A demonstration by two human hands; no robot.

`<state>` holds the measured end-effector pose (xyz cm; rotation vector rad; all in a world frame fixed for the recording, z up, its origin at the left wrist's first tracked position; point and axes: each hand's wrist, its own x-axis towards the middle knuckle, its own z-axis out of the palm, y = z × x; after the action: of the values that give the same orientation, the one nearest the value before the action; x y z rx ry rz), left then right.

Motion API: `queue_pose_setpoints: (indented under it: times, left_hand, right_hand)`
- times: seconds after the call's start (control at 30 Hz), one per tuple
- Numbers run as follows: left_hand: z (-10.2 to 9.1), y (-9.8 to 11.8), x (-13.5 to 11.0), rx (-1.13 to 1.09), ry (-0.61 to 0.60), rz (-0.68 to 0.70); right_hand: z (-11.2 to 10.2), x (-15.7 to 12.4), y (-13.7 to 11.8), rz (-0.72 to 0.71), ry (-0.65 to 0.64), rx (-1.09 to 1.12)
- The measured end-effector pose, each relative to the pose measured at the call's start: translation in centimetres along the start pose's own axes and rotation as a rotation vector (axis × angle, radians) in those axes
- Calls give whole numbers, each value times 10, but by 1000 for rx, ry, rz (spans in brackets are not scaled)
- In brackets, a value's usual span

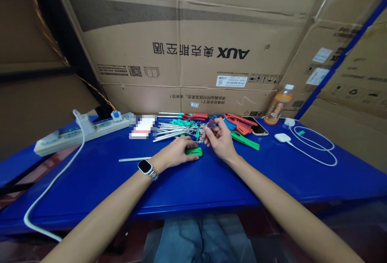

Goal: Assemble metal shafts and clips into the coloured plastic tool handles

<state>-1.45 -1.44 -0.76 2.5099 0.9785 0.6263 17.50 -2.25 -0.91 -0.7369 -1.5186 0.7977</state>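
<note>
My left hand [178, 151] is closed over a green plastic handle [194, 151] that lies on the blue table [193, 182]; a watch is on that wrist. My right hand [219, 137] pinches small metal parts near a purple piece [211, 123], just right of the green handle. A pile of thin metal rods [172, 130] with green ends lies just behind both hands. Red, blue and green plastic handles [238, 126] are spread to the right of the pile.
A white power strip [81, 130] with a white cable sits at the left. A single metal rod [134, 159] lies near my left wrist. A phone [259, 127], an orange drink bottle [278, 105] and a white charger with cable [308, 144] are at the right. Cardboard boxes [193, 45] stand behind.
</note>
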Motion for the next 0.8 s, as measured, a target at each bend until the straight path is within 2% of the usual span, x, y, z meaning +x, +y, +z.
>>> queue_pose_setpoints:
  times: [0.57, 0.67, 0.8]
  left_hand:
    - [1, 0, -1, -43, 7, 7]
    - [-6, 4, 0, -145, 121, 36]
    - [-20, 21, 16, -360, 416, 3]
  right_hand:
    - [2, -2, 4, 24, -113, -71]
    - [2, -1, 3, 24, -133, -103]
    - [2, 0, 4, 30, -143, -119]
